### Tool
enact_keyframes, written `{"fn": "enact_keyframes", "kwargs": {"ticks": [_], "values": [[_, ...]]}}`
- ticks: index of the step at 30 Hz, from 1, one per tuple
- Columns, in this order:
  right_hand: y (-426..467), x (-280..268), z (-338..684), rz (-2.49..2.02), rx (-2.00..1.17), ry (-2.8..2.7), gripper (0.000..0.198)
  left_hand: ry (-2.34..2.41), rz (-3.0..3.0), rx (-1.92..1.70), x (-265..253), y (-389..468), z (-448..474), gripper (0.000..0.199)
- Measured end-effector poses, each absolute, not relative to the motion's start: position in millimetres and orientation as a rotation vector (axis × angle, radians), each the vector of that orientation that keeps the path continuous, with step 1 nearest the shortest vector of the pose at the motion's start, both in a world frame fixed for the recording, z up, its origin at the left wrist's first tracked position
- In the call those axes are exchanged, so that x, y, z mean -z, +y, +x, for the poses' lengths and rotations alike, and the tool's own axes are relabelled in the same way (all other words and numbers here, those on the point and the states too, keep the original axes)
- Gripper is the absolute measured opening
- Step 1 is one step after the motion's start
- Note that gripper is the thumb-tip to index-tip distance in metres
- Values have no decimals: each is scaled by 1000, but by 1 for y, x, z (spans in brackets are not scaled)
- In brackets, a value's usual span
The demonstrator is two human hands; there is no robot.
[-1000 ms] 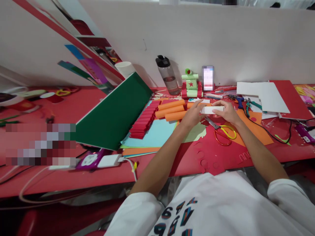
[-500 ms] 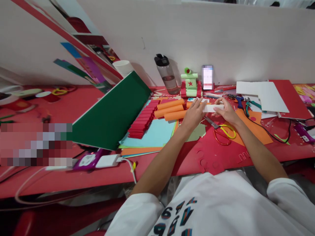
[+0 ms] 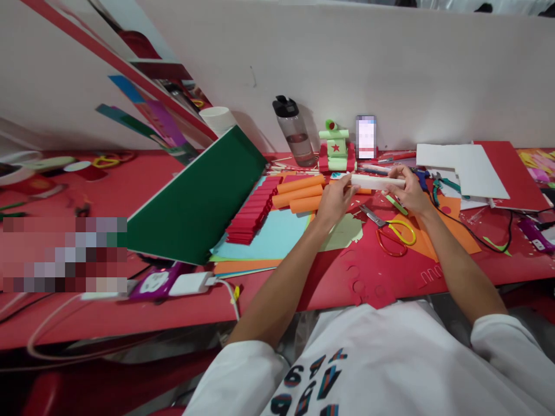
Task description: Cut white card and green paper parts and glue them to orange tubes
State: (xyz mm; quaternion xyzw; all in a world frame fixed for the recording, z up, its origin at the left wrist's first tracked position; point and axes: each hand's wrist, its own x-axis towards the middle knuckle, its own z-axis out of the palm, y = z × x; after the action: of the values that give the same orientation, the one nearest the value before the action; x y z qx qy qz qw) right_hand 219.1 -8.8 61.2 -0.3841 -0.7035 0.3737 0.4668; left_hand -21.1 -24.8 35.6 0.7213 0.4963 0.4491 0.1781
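Pinching a white piece (image 3: 376, 182) by its two ends, the person's hands hold it lengthwise between them above the red table (image 3: 329, 289). The left hand (image 3: 335, 202) has fingers and thumb closed at its nine o'clock end; the right hand (image 3: 410, 192) grips the three o'clock end, its thumb on the near side and its fingers curled behind. Taking the white piece as the centre, scissors (image 3: 382, 222) with red and yellow handles lie at six o'clock, near a light green strip (image 3: 396, 204) under the right hand. Orange rolls (image 3: 299, 193) lie at nine o'clock, just beside a stack of folded red strips (image 3: 255, 211). A green-and-red paper model (image 3: 337, 148) and a bottle (image 3: 295, 138) stand at ten, a lit phone (image 3: 366, 137) near twelve, and teal-handled pliers (image 3: 446, 184) lie at three.
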Motion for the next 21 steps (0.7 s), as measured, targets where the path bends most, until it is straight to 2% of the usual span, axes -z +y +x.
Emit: {"fn": "enact_keyframes", "kwargs": {"ticks": [6, 15, 21], "values": [[-9, -57, 218, -892, -944, -1724, 39, 1441, 2292, -1207, -32, -30, -15, 55], [-8, -51, 210, -931, -1008, -1689, 45, 1599, 2348, -1045, -28, -27, -22, 55], [-7, -52, 214, -913, -884, -1716, 40, 1340, 2160, -1317, -28, -20, -24, 49]]}}
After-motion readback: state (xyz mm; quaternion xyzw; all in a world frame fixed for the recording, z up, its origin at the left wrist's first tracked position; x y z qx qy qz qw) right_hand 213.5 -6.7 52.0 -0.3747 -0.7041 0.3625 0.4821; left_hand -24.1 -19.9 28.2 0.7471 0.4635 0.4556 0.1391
